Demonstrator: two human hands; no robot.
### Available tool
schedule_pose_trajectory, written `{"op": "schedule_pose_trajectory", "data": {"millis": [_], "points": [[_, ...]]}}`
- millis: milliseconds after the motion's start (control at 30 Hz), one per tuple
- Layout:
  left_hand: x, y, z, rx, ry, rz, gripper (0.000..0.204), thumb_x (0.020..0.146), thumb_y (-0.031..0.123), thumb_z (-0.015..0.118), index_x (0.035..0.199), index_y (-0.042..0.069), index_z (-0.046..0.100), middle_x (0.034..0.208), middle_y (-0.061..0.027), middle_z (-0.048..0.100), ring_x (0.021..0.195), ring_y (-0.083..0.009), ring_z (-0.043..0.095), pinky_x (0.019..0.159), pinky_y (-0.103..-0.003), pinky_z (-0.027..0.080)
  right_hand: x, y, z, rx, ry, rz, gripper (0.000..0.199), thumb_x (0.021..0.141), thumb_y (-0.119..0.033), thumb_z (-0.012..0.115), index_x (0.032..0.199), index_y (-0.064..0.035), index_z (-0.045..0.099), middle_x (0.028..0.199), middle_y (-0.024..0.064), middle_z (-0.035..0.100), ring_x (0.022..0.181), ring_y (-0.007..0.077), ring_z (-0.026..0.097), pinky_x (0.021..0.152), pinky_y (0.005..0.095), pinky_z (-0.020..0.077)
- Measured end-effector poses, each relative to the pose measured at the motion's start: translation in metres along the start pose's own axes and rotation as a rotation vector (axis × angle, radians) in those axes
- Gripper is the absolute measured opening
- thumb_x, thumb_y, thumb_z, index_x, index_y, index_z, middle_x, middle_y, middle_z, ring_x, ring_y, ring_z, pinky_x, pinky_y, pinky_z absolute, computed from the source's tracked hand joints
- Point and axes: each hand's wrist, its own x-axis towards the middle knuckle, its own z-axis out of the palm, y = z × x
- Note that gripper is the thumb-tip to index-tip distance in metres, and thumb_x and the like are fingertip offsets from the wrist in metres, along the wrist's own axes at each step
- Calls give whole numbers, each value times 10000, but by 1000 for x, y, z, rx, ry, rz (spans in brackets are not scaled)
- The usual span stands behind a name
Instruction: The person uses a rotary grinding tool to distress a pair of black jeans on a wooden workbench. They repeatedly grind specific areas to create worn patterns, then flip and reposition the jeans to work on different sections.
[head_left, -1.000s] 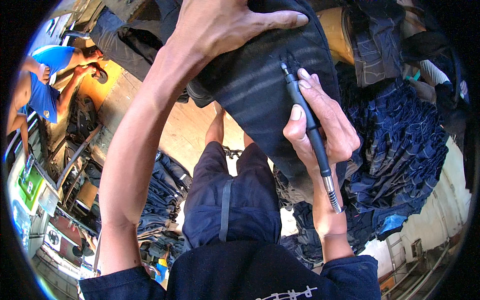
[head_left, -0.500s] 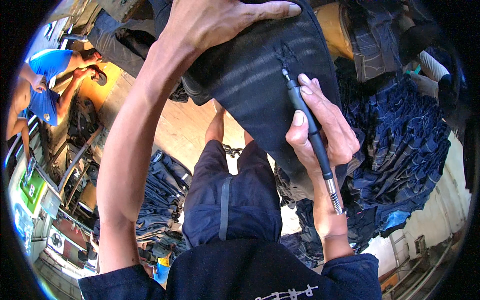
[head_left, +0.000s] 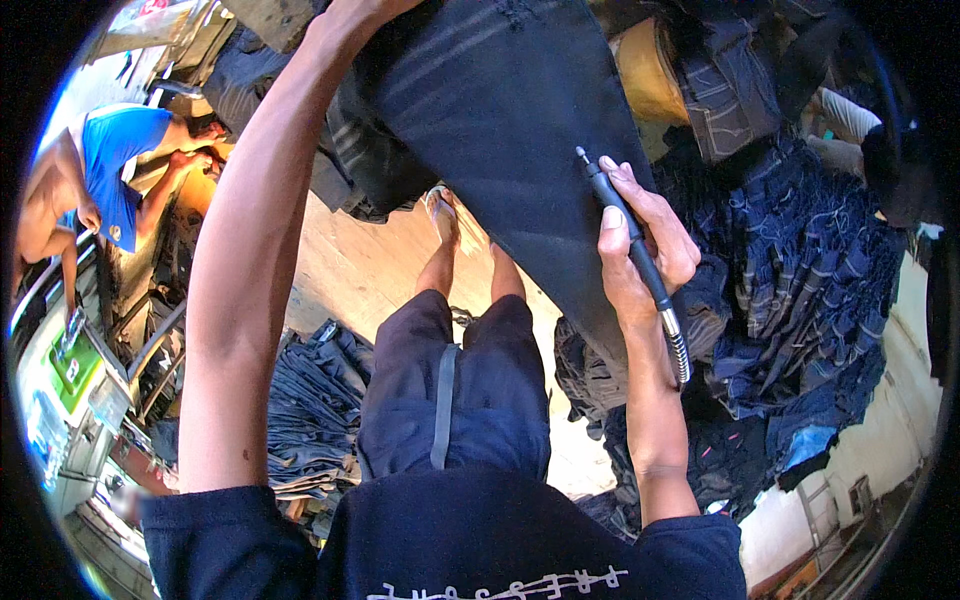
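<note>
- Head view: the right hand (head_left: 640, 250), right of centre, has its fingers clamped round a slim black rotary tool (head_left: 632, 245), held like a pen, with a ribbed flexible shaft trailing off its lower end toward the wrist.
- Half a second ago the tool tip sat lower on the dark denim trouser leg (head_left: 510, 120); now it touches the leg's right edge in the upper middle of the frame, so the abrading looks to have moved to a fresh patch.
- The left hand (head_left: 355, 10) has slid almost out of the top edge; whether its fingers grip or merely press the cloth cannot be told.
- Pale streaks show across the denim above the tip.
- Heaps of blue jeans (head_left: 790, 260) lie at right; another person in a blue shirt (head_left: 115, 165) works at upper left.
</note>
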Motion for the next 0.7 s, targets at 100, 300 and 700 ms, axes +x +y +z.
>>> {"op": "schedule_pose_trajectory", "data": {"millis": [100, 300, 700], "points": [[2, -11, 5, -3, 7, -45, 486, 848, 495, 856, 994, 52, 721, 982, -141, 727, 1013, -347, 640, 903, -470, 498, -8, -15, -1, 4, -9, -98, 294, 894, -36, 674, 1153, 73, 762, 1125, 250, 799, 1095, 372, 791, 1028, 457, 614], [-6, 9, 2, -75, 28, -96, 430, 852, 442, 869, 1035, 60, 796, 1025, -166, 763, 1037, -340, 684, 910, -451, 523, -24, -19, 19, -22, -7, -217, 283, 790, -36, 743, 1050, 60, 796, 1043, 233, 810, 1025, 374, 811, 965, 473, 659], [-10, 0, 6, -81, 75, -56, 496, 850, 486, 863, 1043, 33, 805, 1037, -195, 785, 1003, -342, 745, 894, -443, 550, -2, -19, 35, -6, -49, -276, 295, 821, 2, 722, 1097, 86, 787, 1069, 252, 807, 1081, 360, 800, 1047, 481, 613]]}}
